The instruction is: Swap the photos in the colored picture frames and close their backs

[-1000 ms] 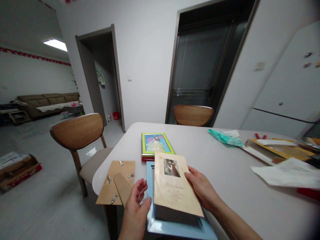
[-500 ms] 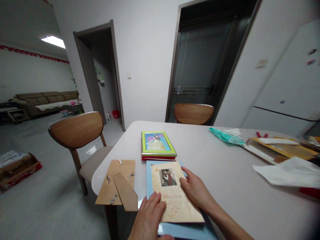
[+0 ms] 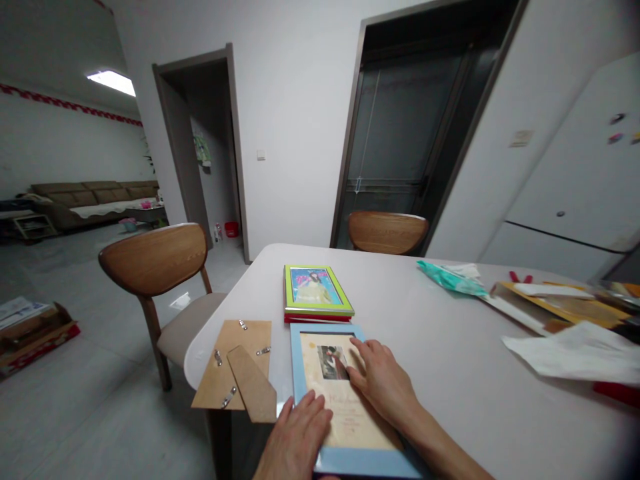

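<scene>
A light blue picture frame [image 3: 367, 461] lies on the near left part of the table. Within its border is a cream printed sheet [image 3: 350, 423] with a small photo near the top; a dark strip shows along its upper edge. My left hand [image 3: 303, 430] rests flat on the frame's left side, fingers stretched and touching the sheet's edge. From the right, my right hand [image 3: 383, 380] lies over the sheet, its fingers extended beside the small photo. A brown frame backing board [image 3: 210, 393] with metal clips and a stand leg lies to the left.
Behind the blue frame, a green picture frame [image 3: 344, 293] lies on something red. On the table's right are a teal packet [image 3: 453, 279], a yellow padded envelope [image 3: 565, 307] and white paper [image 3: 575, 353]. Wooden chairs [image 3: 155, 260] stand at the left and far side.
The cream sheet has shifted from lying askew over the blue frame to sitting within its border. My right hand has moved from the sheet's right edge onto its surface.
</scene>
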{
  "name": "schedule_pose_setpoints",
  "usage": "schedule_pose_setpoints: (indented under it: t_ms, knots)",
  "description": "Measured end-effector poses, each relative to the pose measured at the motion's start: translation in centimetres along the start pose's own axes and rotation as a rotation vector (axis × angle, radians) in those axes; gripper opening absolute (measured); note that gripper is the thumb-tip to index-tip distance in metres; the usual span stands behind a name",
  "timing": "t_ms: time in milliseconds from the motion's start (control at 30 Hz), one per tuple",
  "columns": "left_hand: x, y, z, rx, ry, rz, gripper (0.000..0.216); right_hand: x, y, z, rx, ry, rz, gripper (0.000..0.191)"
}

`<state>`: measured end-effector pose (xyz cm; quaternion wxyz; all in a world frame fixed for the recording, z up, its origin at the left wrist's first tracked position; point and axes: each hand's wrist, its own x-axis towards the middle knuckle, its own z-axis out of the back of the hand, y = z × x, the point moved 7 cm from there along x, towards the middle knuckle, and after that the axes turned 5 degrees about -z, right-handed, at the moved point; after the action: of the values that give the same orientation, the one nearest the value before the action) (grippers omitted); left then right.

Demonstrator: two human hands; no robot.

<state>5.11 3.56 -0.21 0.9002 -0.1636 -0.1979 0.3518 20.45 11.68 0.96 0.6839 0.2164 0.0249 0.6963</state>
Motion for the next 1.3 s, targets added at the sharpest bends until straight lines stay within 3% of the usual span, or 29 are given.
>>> schedule_pose_setpoints:
  t_ms: [67, 200, 367, 533, 767, 933, 1100, 1200, 1300]
  knots:
    - [-1.8, 1.1, 1.6, 0.076, -0.138, -0.009, 0.06, -0.1, 1.5, 0.4, 0.087, 0.027, 0.062, 0.038]
    - [-6.7, 6.4, 5.7, 0.301, -0.376, 0.227, 0.056, -1.1, 7.0, 0.3, 0.257, 0.141, 0.22, 0.038]
    - [-10.0, 12.3, 7.4, 0.471, -0.423, 0.417, 0.044, -2.7, 14.5, -2.4, 0.206, 0.24, 0.35, 0.049]
    - [-9.8, 12.4, 8.0, 0.537, -0.465, 0.374, 0.031, -2.5, 16.8, -4.4, 0.241, 0.266, 0.341, 0.044]
    - [-7.6, 8.1, 10.2, 0.565, -0.621, 0.237, 0.025, -1.6, 15.0, -2.7, 0.491, 0.203, 0.249, 0.052]
    - [-6.0, 3.7, 10.9, 0.489, -0.659, 0.127, 0.023, -1.9, 11.6, 1.1, 0.567, 0.182, 0.207, 0.048]
    - [-2.8, -0.6, 7.0, 0.395, -0.499, -0.075, 0.026, -3.9, 4.7, 3.5, 0.487, 0.226, 0.113, 0.045]
    - [-0.8, -1.8, 4.4, 0.306, -0.4, -0.118, 0.025, -5.1, 1.2, 3.6, 0.39, 0.23, 0.046, 0.042]
    - [0.4, -1.9, 2.8, 0.257, -0.35, -0.119, 0.027, -5.7, -0.4, 3.2, 0.299, 0.22, 0.033, 0.04]
